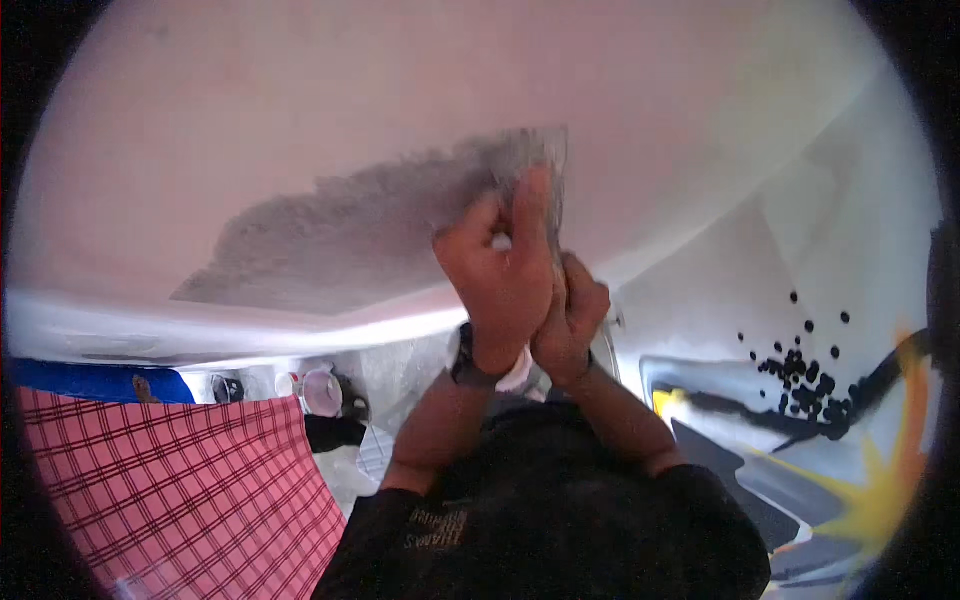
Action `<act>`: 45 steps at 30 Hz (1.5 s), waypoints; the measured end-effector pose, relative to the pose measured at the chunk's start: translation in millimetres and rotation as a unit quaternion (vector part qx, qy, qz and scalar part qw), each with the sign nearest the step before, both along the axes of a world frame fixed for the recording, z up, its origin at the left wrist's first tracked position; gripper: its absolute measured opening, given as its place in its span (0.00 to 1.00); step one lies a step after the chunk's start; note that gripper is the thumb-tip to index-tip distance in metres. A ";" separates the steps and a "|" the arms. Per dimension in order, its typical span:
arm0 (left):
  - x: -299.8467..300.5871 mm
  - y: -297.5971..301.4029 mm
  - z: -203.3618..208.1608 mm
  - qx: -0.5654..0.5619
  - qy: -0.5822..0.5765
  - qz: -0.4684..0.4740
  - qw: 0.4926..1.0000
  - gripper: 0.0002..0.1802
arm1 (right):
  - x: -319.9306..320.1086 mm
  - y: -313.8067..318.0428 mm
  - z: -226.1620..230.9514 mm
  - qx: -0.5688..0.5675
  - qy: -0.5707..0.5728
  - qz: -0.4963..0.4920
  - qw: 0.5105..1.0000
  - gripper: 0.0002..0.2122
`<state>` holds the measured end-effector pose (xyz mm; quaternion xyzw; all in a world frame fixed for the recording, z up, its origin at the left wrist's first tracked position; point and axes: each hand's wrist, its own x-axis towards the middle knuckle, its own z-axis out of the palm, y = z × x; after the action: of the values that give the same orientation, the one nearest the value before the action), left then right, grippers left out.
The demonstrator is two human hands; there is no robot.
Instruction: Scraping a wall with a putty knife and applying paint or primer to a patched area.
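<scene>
Pale wall [300, 120]: both hands [520, 290] press trowel [545, 165] into grey plaster [340, 240].

A flat grey trowel blade [535, 160], thin and smeared with wet plaster, lies pressed flat against the pale pinkish-white ceiling surface [300, 110], far in the scene and slightly right of centre. Its upper edge shows above the fingers, its lower part hidden. From it a rough-edged patch of damp grey plaster [350, 235] spreads left and nearer, widening toward the white cornice, darker than the dry surface around it.
</scene>
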<state>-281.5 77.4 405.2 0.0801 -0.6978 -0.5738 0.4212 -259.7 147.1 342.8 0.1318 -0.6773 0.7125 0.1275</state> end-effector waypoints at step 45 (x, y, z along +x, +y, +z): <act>8.8 -11.4 -43.9 0.026 -0.039 0.004 0.999 0.19 | 0.8 -5.1 -39.1 0.063 0.063 -0.003 0.996 0.10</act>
<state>-272.6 66.0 361.3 0.1160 -0.6981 -0.5863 0.3943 -258.9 142.0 303.7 0.1820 -0.7116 0.6586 0.1636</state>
